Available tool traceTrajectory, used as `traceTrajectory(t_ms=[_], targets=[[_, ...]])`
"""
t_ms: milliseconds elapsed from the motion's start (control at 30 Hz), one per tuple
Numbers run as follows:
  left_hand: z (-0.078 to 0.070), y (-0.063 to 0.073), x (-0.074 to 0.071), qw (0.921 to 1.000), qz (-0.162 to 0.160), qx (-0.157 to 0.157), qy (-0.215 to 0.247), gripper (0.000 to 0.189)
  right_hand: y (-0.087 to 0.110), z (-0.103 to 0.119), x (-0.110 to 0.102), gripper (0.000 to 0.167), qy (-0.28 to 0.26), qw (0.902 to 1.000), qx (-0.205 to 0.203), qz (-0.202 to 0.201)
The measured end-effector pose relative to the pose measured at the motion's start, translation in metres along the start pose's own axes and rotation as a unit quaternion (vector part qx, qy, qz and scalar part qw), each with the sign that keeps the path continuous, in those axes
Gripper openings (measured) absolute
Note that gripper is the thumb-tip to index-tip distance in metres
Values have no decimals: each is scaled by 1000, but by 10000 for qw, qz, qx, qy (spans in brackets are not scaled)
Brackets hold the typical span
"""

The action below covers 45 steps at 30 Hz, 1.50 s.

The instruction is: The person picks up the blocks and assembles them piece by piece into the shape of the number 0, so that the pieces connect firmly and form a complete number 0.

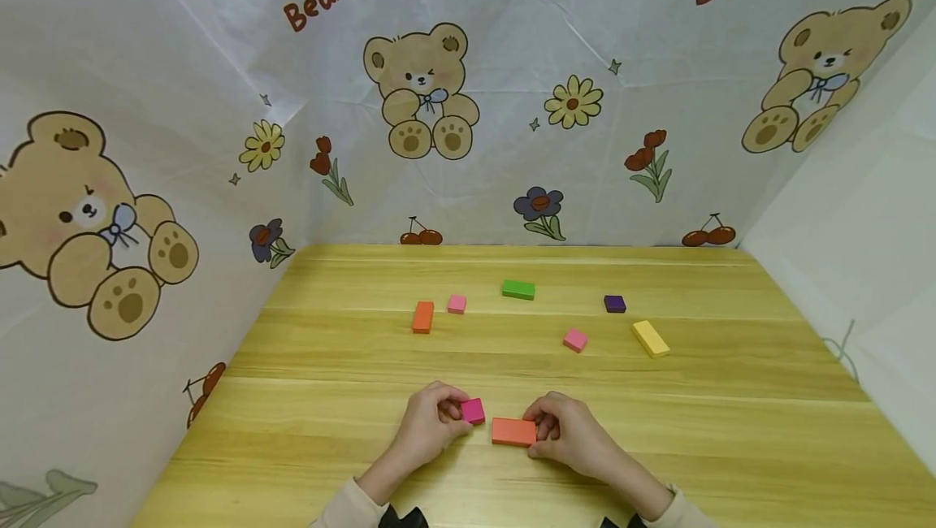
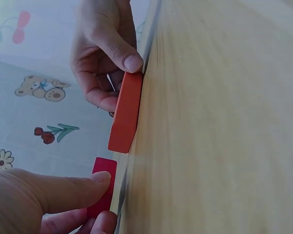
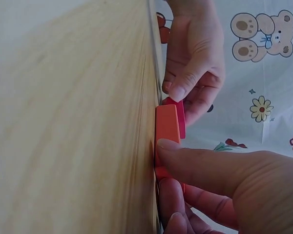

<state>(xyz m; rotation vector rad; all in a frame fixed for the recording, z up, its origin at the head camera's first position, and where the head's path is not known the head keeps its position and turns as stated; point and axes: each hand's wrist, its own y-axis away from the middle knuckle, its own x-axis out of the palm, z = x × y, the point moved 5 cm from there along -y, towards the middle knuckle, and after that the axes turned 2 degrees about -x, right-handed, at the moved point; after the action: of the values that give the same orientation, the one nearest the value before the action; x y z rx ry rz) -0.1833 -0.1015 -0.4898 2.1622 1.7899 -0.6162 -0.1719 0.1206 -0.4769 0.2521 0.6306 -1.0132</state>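
Note:
Near the front of the table, my left hand [image 1: 427, 424] pinches a small magenta block [image 1: 473, 412] between thumb and fingers. To its right, my right hand [image 1: 573, 434] grips the right end of a longer orange block [image 1: 513, 431]. A narrow gap separates the two blocks in the head view. In the left wrist view the thumb lies along the face of the magenta block [image 2: 102, 190], with the orange block [image 2: 125, 112] beyond it. From the right wrist, the orange block [image 3: 167, 124] overlaps part of the magenta block [image 3: 181, 119].
Farther back on the wooden table [image 1: 329, 398] lie another orange block [image 1: 423, 318], two pink blocks [image 1: 457, 305], a green block [image 1: 518, 290], a dark purple block [image 1: 615, 304] and a yellow block [image 1: 651, 339]. A bear-print cloth [image 1: 497, 170] hangs behind the table.

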Motion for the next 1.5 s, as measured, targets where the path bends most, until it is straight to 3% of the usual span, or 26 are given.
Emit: traceTrajectory(t_ms=[467,1000,1500], targets=[[2,0,9,9989,-268,249,-291,30,0,-2,1,31,-26,10000,-20,26],[1,2,12,9971,-213,326,-649,32,-1,-3,1,30,-18,10000,-1,37],[-2,7,12,9964,-207,395,-715,32,-1,0,0,30,-44,10000,-33,-11]])
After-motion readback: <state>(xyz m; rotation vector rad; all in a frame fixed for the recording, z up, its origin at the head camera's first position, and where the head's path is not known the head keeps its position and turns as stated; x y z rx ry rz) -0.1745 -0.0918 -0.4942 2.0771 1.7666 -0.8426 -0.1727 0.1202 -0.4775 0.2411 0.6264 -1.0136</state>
